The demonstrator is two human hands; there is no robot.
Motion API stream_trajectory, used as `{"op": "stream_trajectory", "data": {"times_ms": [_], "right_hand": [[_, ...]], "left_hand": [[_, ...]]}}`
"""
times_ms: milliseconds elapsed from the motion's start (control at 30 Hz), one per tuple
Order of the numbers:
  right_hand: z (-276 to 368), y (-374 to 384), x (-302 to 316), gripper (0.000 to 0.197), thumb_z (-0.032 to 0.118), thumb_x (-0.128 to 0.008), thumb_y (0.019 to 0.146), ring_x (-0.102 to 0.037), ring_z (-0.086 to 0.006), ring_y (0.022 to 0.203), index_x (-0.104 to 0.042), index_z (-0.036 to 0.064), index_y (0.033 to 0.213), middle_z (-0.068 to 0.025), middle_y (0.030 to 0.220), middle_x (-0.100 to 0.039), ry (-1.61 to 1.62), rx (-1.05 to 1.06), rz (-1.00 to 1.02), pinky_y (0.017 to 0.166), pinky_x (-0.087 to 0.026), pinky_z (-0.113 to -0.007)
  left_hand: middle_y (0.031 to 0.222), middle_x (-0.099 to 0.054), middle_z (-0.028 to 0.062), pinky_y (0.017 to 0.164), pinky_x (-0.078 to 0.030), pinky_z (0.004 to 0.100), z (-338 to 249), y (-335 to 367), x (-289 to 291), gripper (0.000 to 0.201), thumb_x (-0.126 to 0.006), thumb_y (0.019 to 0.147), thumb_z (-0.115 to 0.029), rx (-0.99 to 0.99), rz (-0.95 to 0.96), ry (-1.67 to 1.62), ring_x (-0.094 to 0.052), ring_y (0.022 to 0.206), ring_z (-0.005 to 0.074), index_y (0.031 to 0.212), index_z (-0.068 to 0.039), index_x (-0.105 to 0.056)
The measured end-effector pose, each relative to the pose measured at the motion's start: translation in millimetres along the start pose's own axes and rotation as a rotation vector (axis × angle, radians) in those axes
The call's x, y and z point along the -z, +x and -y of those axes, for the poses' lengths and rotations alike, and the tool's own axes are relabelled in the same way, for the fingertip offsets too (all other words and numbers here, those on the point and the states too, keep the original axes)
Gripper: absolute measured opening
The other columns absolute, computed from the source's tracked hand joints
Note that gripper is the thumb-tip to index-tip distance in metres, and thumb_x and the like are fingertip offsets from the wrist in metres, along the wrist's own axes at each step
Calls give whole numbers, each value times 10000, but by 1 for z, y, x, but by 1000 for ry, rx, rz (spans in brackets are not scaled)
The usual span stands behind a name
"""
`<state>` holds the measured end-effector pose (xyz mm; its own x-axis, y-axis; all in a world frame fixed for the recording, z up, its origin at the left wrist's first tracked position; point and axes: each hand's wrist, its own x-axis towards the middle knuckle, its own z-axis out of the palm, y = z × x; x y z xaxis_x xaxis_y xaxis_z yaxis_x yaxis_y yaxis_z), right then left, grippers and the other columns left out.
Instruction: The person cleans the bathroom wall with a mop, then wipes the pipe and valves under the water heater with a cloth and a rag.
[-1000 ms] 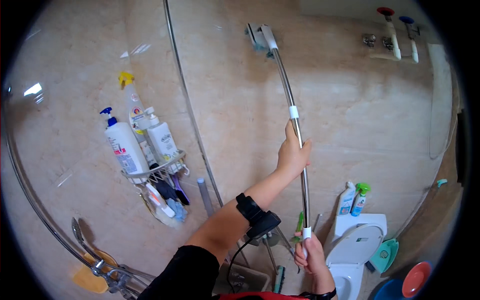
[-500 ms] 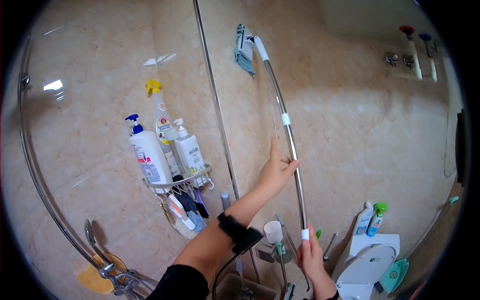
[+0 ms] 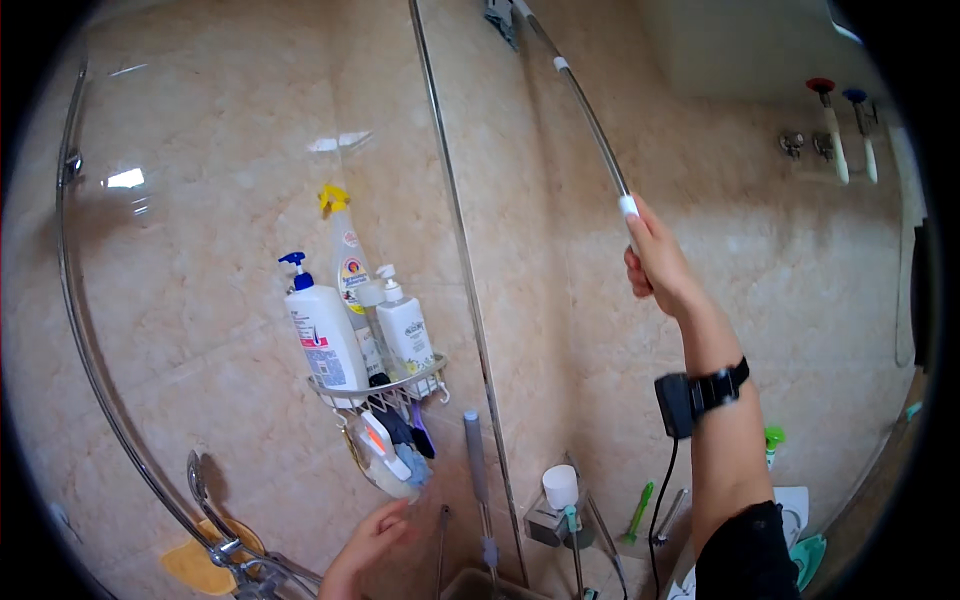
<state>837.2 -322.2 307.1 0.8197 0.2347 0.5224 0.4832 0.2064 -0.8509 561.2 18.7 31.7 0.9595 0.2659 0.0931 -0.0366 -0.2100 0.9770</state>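
Note:
My right hand (image 3: 652,262), arm raised, is wrapped around the white grip of a long-handled mop (image 3: 592,125). The metal pole slants up and to the left along the tiled wall. Its grey-blue fringed mop head (image 3: 502,24) is at the top edge of the view, partly cut off. Low in the view, my left hand (image 3: 378,536) holds nothing, its fingers stretched out and slightly blurred. It is just below the brushes and cloths (image 3: 395,450) that hang under a wire corner shelf (image 3: 385,388).
Several pump and spray bottles (image 3: 325,335) stand on the shelf. A metal glass-panel edge (image 3: 465,260) runs between the shelf and the mop. Below are a grey-handled tool (image 3: 476,455), a white cup (image 3: 560,486) and a green brush (image 3: 638,512). Taps (image 3: 828,115) jut out at upper right.
My left hand has let go of the pole and dropped to the lower left. My right hand has risen with the grip, carrying the mop head up to the view's top edge.

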Motion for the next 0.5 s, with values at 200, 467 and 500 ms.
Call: {"op": "stream_trajectory", "data": {"times_ms": [200, 467, 500], "right_hand": [[30, 17, -53, 498, 298, -377, 969, -323, -77, 441, -221, 243, 1439, 18, 596, -367, 110, 63, 89, 398, -311, -248], [15, -44, -70, 521, 250, -374, 976, -323, -79, 420, -176, 227, 1457, 10, 580, -368, 132, 129, 172, 366, -302, -247], [16, -48, -73, 519, 248, -374, 976, -319, -79, 417, -179, 227, 1457, 10, 578, -367, 135, 138, 184, 365, -301, -248]], "left_hand": [[859, -637, 95, 679, -502, 276, 84, -93, 57, 426, -521, 920, -145, 201, -459, -107, -616, 738, 174, 1317, -25, -426], [854, -645, 114, 670, -504, 276, 65, -115, 58, 415, -523, 916, -137, 187, -485, -154, -621, 721, 178, 1302, -13, -438], [852, -646, 114, 665, -502, 272, 61, -114, 56, 415, -523, 915, -137, 159, -482, -157, -621, 719, 176, 1301, -13, -440]]}}
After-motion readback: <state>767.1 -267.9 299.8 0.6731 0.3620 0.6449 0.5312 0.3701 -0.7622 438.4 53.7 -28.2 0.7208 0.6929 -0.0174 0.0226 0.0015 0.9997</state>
